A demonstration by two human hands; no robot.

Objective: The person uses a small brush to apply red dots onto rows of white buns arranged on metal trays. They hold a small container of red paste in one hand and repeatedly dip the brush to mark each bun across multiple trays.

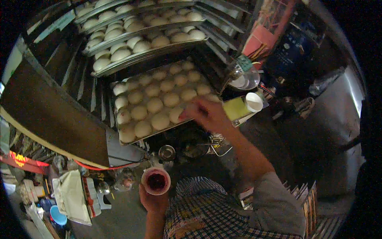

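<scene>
My left hand (152, 201) grips a pale cup (163, 192) with dark red contents, held low in front of my apron (206, 206). Over the near right corner of a pulled-out tray (162, 128) hovers my right hand (206, 113), slightly blurred. Its fingers are bent together beside a round pale bun (176, 114), and red shows at the fingertips. Whether they pinch anything is hidden. Rows of similar buns fill the tray. Small reddish marks show on a few at its left side, such as one bun (124, 117).
Above, a metal rack (149, 55) holds more trays of buns. To the right stand a white cup (254, 102) and a clear bowl (244, 80). A brown panel (53, 119) flanks the rack on the left. A blue basin (58, 215) sits at lower left.
</scene>
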